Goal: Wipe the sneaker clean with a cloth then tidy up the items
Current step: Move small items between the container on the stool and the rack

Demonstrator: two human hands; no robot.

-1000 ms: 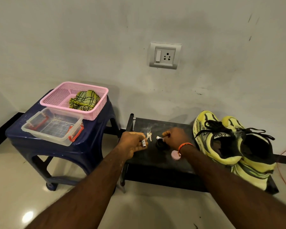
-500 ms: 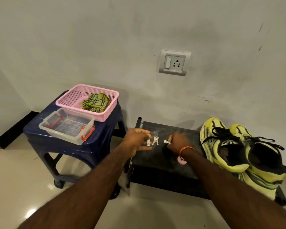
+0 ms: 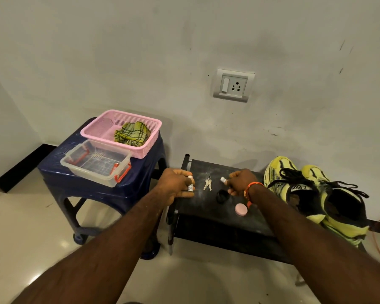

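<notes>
On the low black tabletop (image 3: 206, 207) the left hand (image 3: 176, 185) curls around a small white tube (image 3: 190, 185) at the left edge, while the right hand (image 3: 239, 182) pinches a small white cap-like piece (image 3: 223, 179); a silver bunch of keys (image 3: 207, 184) lies between them. The pair of yellow-and-black lace-up sneakers (image 3: 312, 191) sits at the tabletop's right end. Far left, the yellow-green checked cloth (image 3: 131, 133) lies in a pink plastic mesh basket (image 3: 92, 130) on a dark blue plastic stool (image 3: 53, 172), behind a clear plastic box with red clips (image 3: 97, 163).
</notes>
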